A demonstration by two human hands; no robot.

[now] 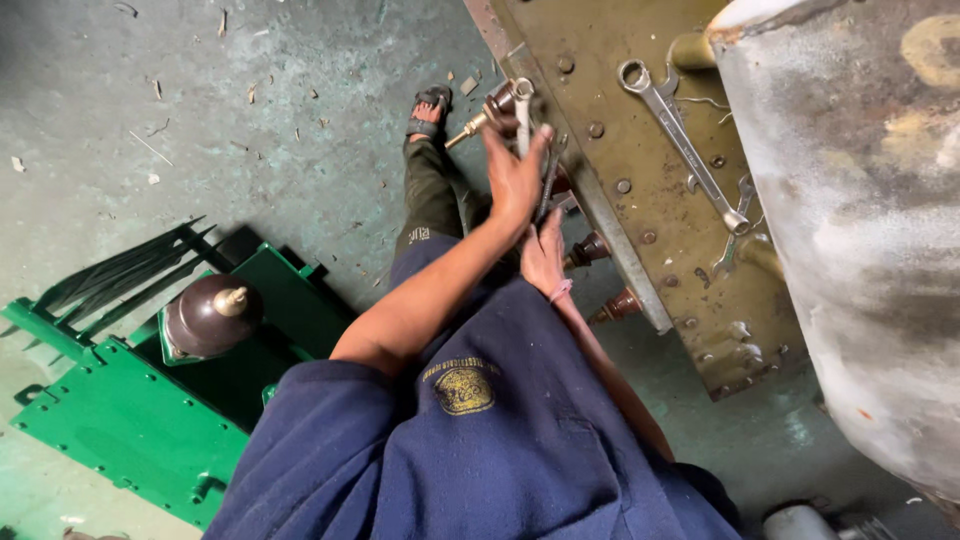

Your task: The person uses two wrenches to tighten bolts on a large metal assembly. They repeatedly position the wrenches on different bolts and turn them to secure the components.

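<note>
Wrench work is under way at the transformer lid's (610, 150) edge: left hand (515, 175) is clamped on a spanner (522, 115) at a brown bushing (497, 103), right hand (543, 255) curled below, its grip hidden. Next move likely calls for steady turning.

Two long steel combination spanners (680, 140) lie on the metal cover; three brown ceramic insulators (590, 248) line its edge; one large brown insulator (210, 315) sits apart.

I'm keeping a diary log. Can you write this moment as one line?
left hand: holds wrench on brown insulator | right hand: beside metal plate | spare wrench: on plate
</note>
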